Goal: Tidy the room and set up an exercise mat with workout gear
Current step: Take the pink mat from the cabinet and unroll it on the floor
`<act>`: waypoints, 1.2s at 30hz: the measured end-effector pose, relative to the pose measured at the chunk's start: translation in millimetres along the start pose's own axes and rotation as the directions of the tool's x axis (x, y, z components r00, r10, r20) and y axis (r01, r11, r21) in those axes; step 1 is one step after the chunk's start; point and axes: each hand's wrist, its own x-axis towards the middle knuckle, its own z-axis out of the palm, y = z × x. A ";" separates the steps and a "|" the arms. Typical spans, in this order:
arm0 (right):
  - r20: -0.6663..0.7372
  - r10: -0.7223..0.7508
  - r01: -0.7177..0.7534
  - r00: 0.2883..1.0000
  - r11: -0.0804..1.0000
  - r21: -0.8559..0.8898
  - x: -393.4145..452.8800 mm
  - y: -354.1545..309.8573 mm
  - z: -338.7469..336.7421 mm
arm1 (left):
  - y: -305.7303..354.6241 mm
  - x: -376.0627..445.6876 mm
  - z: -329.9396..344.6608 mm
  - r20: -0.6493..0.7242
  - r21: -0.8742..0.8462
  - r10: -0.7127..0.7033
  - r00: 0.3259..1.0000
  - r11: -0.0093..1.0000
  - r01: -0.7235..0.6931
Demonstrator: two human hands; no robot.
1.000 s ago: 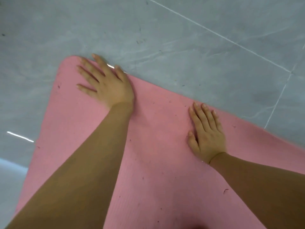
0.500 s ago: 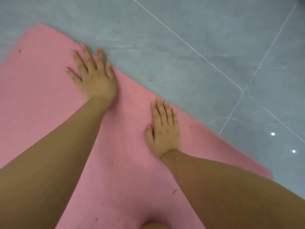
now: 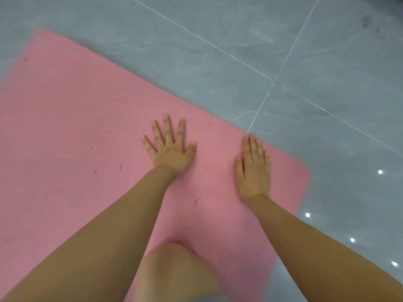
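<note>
A pink exercise mat point(image 3: 72, 138) lies unrolled flat on the grey tiled floor, its far edge running diagonally from upper left to a rounded corner at the right. My left hand point(image 3: 170, 147) rests palm down on the mat with fingers spread. My right hand point(image 3: 253, 168) also lies flat on the mat, fingers together, close to the far edge and the right corner. Neither hand holds anything. A bare knee point(image 3: 172, 273) rests on the mat below the hands.
Grey floor tiles point(image 3: 327, 62) with white grout lines surround the mat on the far and right sides. Small light reflections dot the floor at the right. Dark specks of dirt lie on the mat's surface.
Both hands have slid rightward along the mat toward its right corner. The view has shifted, so the corner and my knee now show.
</note>
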 end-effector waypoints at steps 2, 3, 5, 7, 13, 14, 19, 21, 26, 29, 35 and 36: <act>-0.004 0.086 -0.086 0.996 0.996 0.005 -13.8 31.1 -4.8 | -1.8 4.4 -4.5 0.046 0.010 -0.016 0.999 1.000 0.016; -0.009 0.137 -0.137 0.990 0.990 0.010 -20.1 44.4 -7.3 | 0.0 6.1 -6.4 0.078 0.018 -0.021 0.997 1.000 0.019; -0.051 0.256 -0.255 0.965 0.967 0.019 -30.5 61.5 -9.9 | 0.5 8.1 -9.1 0.119 0.014 -0.035 0.992 0.999 0.033; -0.101 0.420 -0.417 0.902 0.907 0.056 -35.4 64.7 -9.5 | 1.5 8.8 -10.5 0.126 0.014 -0.038 0.991 0.999 0.036; -0.113 0.440 -0.433 0.891 0.897 0.085 -0.3 -20.1 7.8 | -3.6 4.3 -21.1 0.133 -0.003 0.018 0.991 1.000 -0.018; -0.111 0.289 -0.284 0.951 0.957 0.061 8.1 -44.7 14.7 | -13.4 4.8 -28.1 0.126 0.011 0.054 0.991 0.998 -0.056; 0.021 -0.262 0.261 0.965 0.965 0.020 55.6 -153.7 34.5 | -84.5 41.2 -72.0 -0.002 0.046 -0.116 0.993 0.992 0.116; 0.060 -0.367 0.365 0.928 0.930 0.038 75.6 -183.7 36.9 | -110.9 69.6 -87.3 -0.062 0.002 -0.190 0.980 0.982 0.190; -0.058 -0.345 0.347 0.937 0.938 0.019 106.9 -229.9 50.0 | -139.5 117.8 -113.7 -0.093 -0.060 -0.113 0.989 0.992 0.108; -0.093 -0.319 0.319 0.943 0.948 -0.014 105.9 -236.5 57.5 | -147.3 118.7 -104.2 -0.159 -0.029 -0.083 0.984 0.996 0.080; -0.064 -0.315 0.312 0.947 0.949 -0.044 106.3 -238.9 52.2 | -148.3 120.9 -108.4 -0.089 -0.052 -0.061 0.994 0.997 0.056; -0.055 -0.313 0.311 0.948 0.949 -0.046 104.5 -241.1 50.8 | -152.6 118.2 -111.5 -0.072 -0.075 -0.044 0.996 0.996 0.038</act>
